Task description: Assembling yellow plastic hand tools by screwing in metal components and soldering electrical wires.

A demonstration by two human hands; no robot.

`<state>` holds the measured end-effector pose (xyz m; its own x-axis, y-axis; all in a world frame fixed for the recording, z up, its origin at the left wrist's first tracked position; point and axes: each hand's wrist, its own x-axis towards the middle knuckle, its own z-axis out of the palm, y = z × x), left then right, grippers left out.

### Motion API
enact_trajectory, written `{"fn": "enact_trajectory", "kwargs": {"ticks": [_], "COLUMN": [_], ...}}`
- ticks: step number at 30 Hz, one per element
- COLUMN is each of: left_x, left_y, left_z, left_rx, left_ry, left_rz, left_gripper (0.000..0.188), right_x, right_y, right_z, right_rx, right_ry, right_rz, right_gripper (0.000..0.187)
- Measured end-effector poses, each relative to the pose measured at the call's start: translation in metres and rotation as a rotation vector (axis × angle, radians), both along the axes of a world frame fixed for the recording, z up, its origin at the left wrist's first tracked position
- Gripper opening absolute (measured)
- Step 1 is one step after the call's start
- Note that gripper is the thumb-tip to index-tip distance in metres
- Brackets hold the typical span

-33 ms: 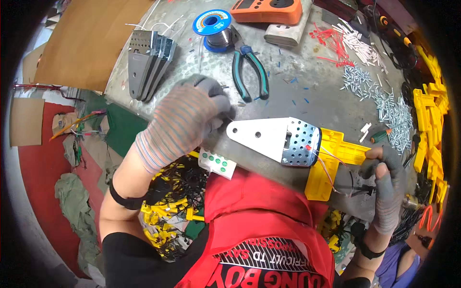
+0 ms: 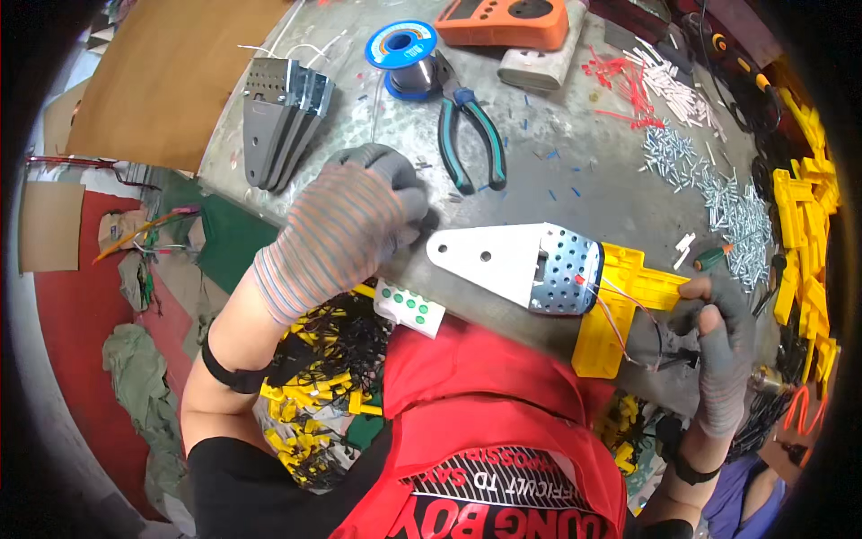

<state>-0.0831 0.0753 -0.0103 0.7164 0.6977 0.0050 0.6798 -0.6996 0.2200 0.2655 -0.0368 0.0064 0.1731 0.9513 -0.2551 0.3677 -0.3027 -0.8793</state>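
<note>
Item under inspection: a white metal plate (image 2: 507,274) lying near the near edge of the desk (image 2: 575,126), its narrow end toward the desk's left edge. Its wide end carries a perforated metal part (image 2: 566,269), which adjoins a yellow plastic housing (image 2: 597,346) whose lower end reaches the near edge.

Left hand (image 2: 355,211): gloved, fingers curled inward, just beside the plate's narrow end. Whether it holds anything cannot be told.

Right hand (image 2: 723,319): gloved, forefinger at the housing's outer end, a narrow gap between forefinger and thumb. Whether this amounts to a grip cannot be told.

Handling, in this inspector's judgement: steady the housing lightly and level, since its lower end could tip at the near edge. Keep the thin wires (image 2: 613,325) slack and clear of the metal rim, which might nick them. Avoid brushing the loose screws (image 2: 736,225) and the green-handled screwdriver (image 2: 714,257), both near the right hand.
</note>
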Motion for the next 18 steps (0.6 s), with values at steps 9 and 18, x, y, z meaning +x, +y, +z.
{"fn": "enact_trajectory", "kwargs": {"ticks": [9, 18], "left_x": [-0.031, 0.021], "left_y": [0.015, -0.023], "left_z": [0.042, 0.024], "left_rx": [0.041, 0.15], "left_ry": [0.21, -0.098], "left_rz": [-0.091, -0.051], "left_gripper": [0.026, 0.05], "right_x": [0.004, 0.093], "right_y": [0.01, 0.155], "right_z": [0.01, -0.002], "right_rx": [-0.046, 0.153], "right_ry": [-0.108, -0.434], "right_rz": [0.092, 0.005], "right_gripper": [0.03, 0.063]}}
